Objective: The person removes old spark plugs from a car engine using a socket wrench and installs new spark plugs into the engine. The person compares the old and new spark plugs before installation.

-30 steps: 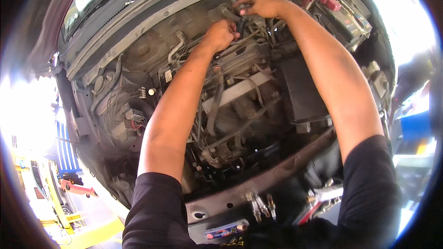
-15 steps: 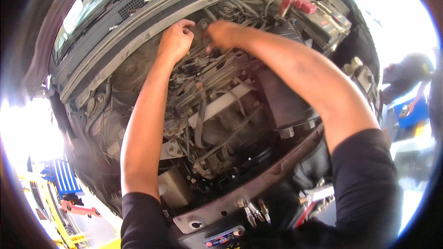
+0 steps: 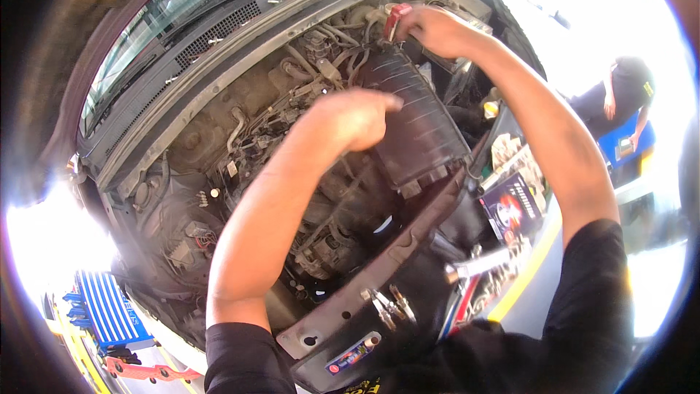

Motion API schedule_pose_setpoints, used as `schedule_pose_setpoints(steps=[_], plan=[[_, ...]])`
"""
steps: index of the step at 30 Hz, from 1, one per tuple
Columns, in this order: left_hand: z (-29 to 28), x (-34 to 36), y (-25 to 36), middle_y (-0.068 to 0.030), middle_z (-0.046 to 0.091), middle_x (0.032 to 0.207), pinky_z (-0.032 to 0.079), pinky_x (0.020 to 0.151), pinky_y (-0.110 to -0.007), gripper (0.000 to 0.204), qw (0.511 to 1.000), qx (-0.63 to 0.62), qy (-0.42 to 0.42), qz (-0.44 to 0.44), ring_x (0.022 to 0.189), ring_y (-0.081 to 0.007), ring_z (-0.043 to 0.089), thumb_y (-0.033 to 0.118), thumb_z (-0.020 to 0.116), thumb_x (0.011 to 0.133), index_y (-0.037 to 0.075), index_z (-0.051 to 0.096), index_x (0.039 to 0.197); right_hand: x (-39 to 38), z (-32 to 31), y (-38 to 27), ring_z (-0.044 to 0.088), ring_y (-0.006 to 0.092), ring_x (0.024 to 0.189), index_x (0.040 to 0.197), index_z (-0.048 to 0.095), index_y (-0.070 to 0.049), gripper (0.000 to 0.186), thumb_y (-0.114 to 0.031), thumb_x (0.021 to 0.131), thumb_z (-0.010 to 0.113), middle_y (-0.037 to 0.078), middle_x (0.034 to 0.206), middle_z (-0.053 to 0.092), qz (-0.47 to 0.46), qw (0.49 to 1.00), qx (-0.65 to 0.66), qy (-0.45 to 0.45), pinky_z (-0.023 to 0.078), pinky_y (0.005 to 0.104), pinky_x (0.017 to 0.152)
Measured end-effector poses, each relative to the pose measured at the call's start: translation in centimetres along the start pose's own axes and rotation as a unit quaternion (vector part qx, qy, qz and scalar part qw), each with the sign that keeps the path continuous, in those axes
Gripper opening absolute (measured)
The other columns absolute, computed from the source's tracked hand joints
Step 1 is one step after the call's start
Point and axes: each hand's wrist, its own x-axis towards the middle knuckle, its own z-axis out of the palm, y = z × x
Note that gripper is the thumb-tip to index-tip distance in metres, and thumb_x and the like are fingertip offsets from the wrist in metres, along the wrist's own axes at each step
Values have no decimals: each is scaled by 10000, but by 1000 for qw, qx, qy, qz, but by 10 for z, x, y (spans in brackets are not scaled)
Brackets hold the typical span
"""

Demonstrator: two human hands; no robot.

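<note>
My right hand [image 3: 440, 32] is over the car battery at the far right of the engine bay. Its bent, slightly blurred fingers are beside the red terminal cover [image 3: 396, 22]; whether they grip it is unclear. My left hand [image 3: 354, 120] hangs above the engine, next to the black air filter box [image 3: 415, 120]. Its index finger sticks out to the right, the others are loosely curled, and nothing shows in it. Below it lies the dusty engine [image 3: 321, 226], partly hidden by my left forearm. On the front crossmember [image 3: 408, 252] lie several spark plugs [image 3: 390, 310].
A small blue box [image 3: 354, 354] lies nearest me. Right of the spark plugs are a silver tool [image 3: 481, 264] and a dark printed box [image 3: 510, 208]. The windshield [image 3: 146, 51] borders the far left. A co-worker [image 3: 620, 95] stands at right; a blue-and-white striped stand [image 3: 113, 306] is at left.
Both hands have left the back of the engine. My right hand has moved right to the battery's red cover; my left has come nearer and right. The view has shifted too.
</note>
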Motion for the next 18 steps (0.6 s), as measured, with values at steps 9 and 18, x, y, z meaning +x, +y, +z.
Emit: schedule_pose_setpoints(steps=[9,18], plan=[[44,-48,-5,-201,549,1330,414,1048,-410,423,995,-77,71,-1,1245,-336,521,172,490,915,76,548,1323,-122,-28,-98,655,322,1008,1213,657,-185,431,-142,801,539,156,1073,684,169,974,-2,-148,523,432,842],[76,-145,-27,-39,612,766,432,640,-244,430,955,-282,-25,-93,673,-110,518,34,468,850,-20,554,1268,-148,-7,-145,671,286,1002,1120,683,-159,363,-104,776,584,105,1083,694,174,970,-21,-168,539,399,800]])
